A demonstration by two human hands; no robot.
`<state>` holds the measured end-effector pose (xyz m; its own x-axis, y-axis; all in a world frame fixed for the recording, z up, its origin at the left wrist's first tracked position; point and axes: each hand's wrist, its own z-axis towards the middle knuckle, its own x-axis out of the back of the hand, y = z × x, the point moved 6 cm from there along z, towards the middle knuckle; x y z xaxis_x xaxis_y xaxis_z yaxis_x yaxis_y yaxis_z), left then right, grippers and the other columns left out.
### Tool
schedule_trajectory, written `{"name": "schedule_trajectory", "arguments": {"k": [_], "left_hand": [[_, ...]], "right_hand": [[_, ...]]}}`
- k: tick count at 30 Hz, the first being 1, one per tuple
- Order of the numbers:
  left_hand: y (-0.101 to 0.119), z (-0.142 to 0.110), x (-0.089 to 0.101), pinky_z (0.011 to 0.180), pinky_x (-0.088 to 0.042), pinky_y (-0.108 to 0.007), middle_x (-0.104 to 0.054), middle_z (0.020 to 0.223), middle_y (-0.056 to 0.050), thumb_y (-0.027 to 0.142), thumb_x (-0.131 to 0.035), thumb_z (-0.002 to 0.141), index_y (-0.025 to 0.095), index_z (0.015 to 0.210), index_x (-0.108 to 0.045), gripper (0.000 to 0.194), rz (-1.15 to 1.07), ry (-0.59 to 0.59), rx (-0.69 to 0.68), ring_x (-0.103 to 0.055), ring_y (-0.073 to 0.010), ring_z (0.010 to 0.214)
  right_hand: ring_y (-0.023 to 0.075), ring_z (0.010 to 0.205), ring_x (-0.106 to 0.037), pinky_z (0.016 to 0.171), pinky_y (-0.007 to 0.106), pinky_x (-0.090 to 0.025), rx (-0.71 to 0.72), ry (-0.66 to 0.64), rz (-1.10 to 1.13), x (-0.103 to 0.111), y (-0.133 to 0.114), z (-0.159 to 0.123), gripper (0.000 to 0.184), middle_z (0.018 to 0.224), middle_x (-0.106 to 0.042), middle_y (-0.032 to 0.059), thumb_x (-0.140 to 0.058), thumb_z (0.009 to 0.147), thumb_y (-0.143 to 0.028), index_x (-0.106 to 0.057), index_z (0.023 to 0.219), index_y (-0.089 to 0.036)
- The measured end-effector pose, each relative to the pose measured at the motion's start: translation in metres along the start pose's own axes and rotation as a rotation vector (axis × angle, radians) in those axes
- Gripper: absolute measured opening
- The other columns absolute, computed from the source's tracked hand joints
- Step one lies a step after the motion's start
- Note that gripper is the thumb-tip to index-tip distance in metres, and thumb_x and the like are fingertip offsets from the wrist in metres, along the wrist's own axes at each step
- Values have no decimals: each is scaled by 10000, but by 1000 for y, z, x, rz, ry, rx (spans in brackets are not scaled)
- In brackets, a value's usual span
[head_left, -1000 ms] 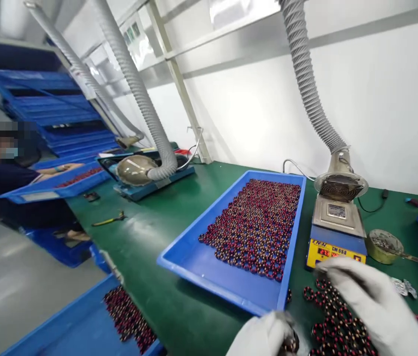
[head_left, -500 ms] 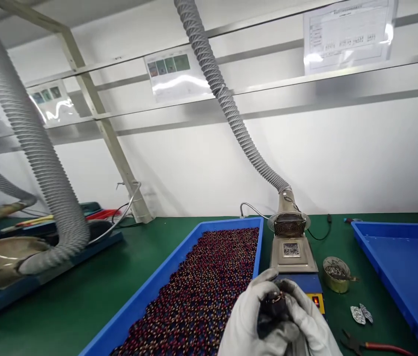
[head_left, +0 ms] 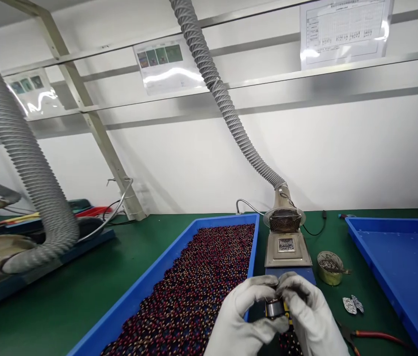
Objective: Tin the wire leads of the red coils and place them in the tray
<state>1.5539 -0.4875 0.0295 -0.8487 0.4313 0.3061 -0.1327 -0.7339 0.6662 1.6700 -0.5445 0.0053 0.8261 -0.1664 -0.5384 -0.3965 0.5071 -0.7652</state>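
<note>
Both my hands wear white gloves with darkened fingertips and meet low in the view, right of centre. My left hand (head_left: 242, 316) grips a small dark cylindrical part (head_left: 274, 308) with a shiny side between thumb and fingers. My right hand (head_left: 311, 309) is pinched at the part's upper right; its fingers hide what exactly they hold. Just behind the hands stands a solder pot (head_left: 288, 254) with a square of silvery metal on top. To their left, a blue tray (head_left: 120, 309) is filled with rows of small dark parts (head_left: 194, 287) showing red and copper-coloured bits.
A grey extraction hose (head_left: 231, 113) ends in a hood behind the pot. On the right are a round tin (head_left: 329, 269) of silvery scraps, two metal pieces (head_left: 353, 304), red-handled pliers (head_left: 375, 336) and another blue tray (head_left: 409, 277). A second hose (head_left: 27, 163) hangs at left.
My fingers have shifted around the part, which now shows its shiny side; the copper-coloured wire seen before is hidden. The view has turned slightly right.
</note>
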Motion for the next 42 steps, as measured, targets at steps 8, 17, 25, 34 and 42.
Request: {"name": "schedule_trajectory", "arguments": {"k": [8, 17, 25, 34, 42], "left_hand": [[15, 3, 19, 827, -487, -284, -629, 1028, -7, 31, -623, 595, 283, 878, -624, 379, 207, -8, -135, -592, -191, 936], [1, -4, 21, 882, -475, -326, -661, 1005, -55, 214, -597, 675, 229, 907, -667, 243, 95, -80, 387, -609, -219, 934], [5, -1, 36, 728, -526, -246, -693, 870, -66, 195, -509, 728, 205, 775, -684, 181, 37, 18, 134, -644, -199, 808], [-4, -11, 29, 948, -422, -371, -607, 1127, -41, 135, -683, 519, 267, 1049, -624, 550, 84, -20, 412, -549, -248, 1045], [-1, 2, 12, 735, -522, -232, -696, 897, -27, 104, -646, 526, 252, 743, -720, 273, -267, 22, 355, -643, -195, 806]], "right_hand": [[134, 688, -587, 643, 222, -453, -108, 17, 168, -18, 25, -1, 321, 790, -652, 36, -791, 567, -316, -655, 822, -177], [173, 717, -626, 695, 287, -497, -190, 234, 254, -13, 60, -2, 394, 771, -685, 42, -855, 416, -176, -645, 749, -184], [184, 733, -649, 709, 304, -508, -288, 96, 405, -26, 67, -7, 349, 795, -695, 48, -813, 518, -153, -645, 822, -188], [200, 742, -652, 742, 353, -498, -375, -73, 481, -29, 53, -5, 214, 747, -694, 55, -749, 635, -220, -691, 839, -186], [138, 674, -622, 690, 269, -491, -433, -123, 553, -39, 53, -9, 262, 806, -687, 32, -760, 620, -235, -691, 872, -219]]}}
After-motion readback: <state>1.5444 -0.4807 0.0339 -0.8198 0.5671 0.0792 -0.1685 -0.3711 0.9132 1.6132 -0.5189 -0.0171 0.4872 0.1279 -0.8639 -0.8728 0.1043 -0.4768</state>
